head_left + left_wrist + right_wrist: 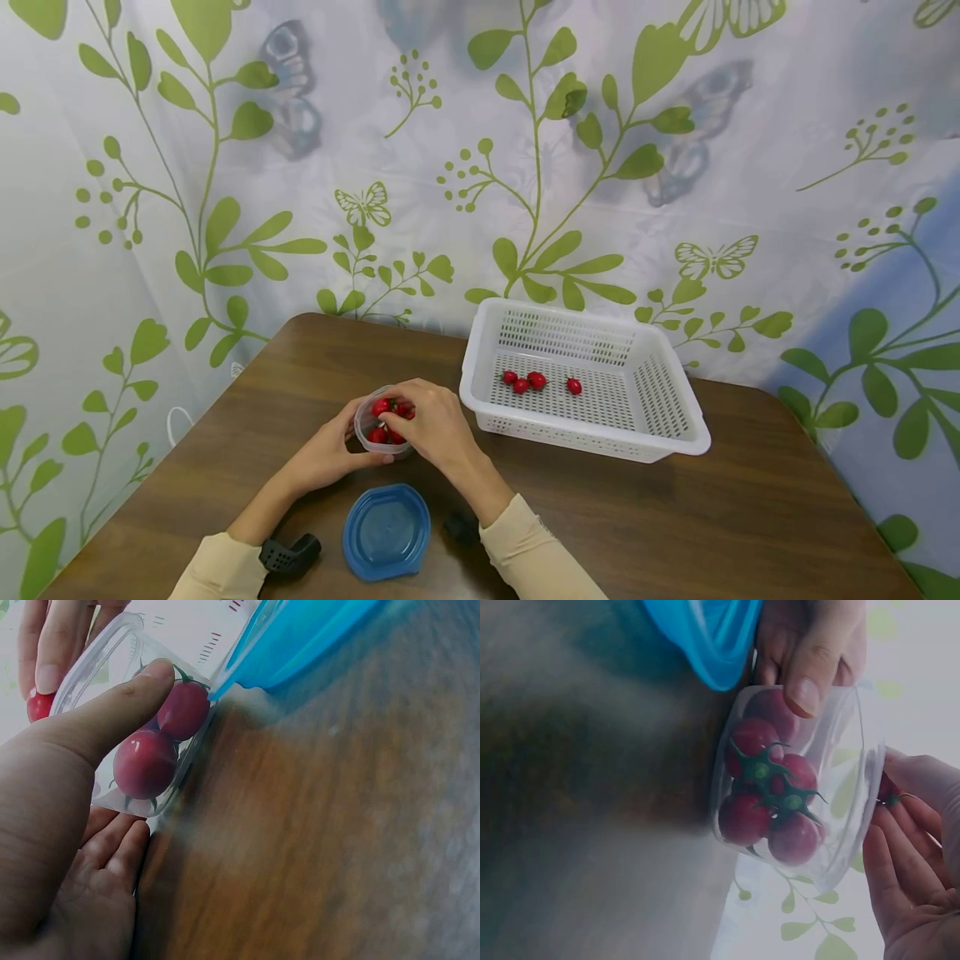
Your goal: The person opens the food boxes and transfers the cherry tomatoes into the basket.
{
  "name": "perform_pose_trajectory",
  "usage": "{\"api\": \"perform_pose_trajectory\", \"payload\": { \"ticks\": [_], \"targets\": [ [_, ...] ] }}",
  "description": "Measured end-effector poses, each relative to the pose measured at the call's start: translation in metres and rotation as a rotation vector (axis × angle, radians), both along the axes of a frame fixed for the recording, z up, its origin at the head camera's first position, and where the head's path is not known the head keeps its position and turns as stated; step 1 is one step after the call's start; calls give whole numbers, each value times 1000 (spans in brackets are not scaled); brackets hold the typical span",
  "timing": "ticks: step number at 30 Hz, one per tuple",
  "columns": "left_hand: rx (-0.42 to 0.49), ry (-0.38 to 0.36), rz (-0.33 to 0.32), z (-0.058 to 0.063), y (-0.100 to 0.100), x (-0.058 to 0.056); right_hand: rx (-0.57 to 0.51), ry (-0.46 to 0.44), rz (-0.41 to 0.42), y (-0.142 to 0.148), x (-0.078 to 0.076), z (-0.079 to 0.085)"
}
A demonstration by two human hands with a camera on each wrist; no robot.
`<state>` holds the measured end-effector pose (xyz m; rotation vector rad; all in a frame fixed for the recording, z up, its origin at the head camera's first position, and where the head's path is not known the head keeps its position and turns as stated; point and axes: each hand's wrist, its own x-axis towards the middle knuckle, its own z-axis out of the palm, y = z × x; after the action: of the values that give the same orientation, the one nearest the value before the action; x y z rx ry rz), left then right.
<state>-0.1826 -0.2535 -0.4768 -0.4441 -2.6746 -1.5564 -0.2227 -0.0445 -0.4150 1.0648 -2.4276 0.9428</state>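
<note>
Wrist units: dark, one strapped at the left cuff (291,556); a second, blurred, by the right forearm.
Blue lid (387,532): flat on the counter (750,508), toward the near edge, left of middle, between the forearms.
Left hand (326,450): curled round the tub, thumb on the near wall.
Right hand (435,417): over the tub's mouth, thumb and fingers pinching one cherry tomato (39,706) at the rim.
Clear plastic tub (844,825): left half of counter, beyond the lid; between left edge and basket.
Tub contents (744,819): several cherry tomatoes, green calyxes on; full count hidden.
White slotted basket (562,425): along the far edge, right of middle.
Basket contents: cherry tomato trio (536,381) clustered left, single tomato (573,386) apart, rightward.
Backdrop (420,158): pale, green leaf-and-butterfly print, beyond far edge.
</note>
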Motion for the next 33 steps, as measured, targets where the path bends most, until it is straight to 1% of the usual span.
{"api": "perform_pose_trajectory", "payload": {
  "ticks": [7, 11, 13, 19, 22, 28, 33],
  "targets": [
    [-13, -5, 4, -2, 0, 0, -30, 9, 3, 4, 0, 3],
    [-8, -8, 10, -3, -1, 0, -63, -4, 17, 6, -2, 5],
    [-4, -5, 10, -3, -1, 0, -89, -10, 27, 8, -2, 7],
    [15, 32, -16, -2, -1, -2, -156, 31, 44, 16, -5, 18],
    [19, 33, -19, -1, 0, -1, -194, 42, 44, 21, -7, 24],
    [12, 30, -4, -1, 0, -1, -253, 82, 19, 32, -11, 33],
    [7, 33, -3, -2, 0, -1, -306, 108, -20, 43, -16, 40]
  ]
}}
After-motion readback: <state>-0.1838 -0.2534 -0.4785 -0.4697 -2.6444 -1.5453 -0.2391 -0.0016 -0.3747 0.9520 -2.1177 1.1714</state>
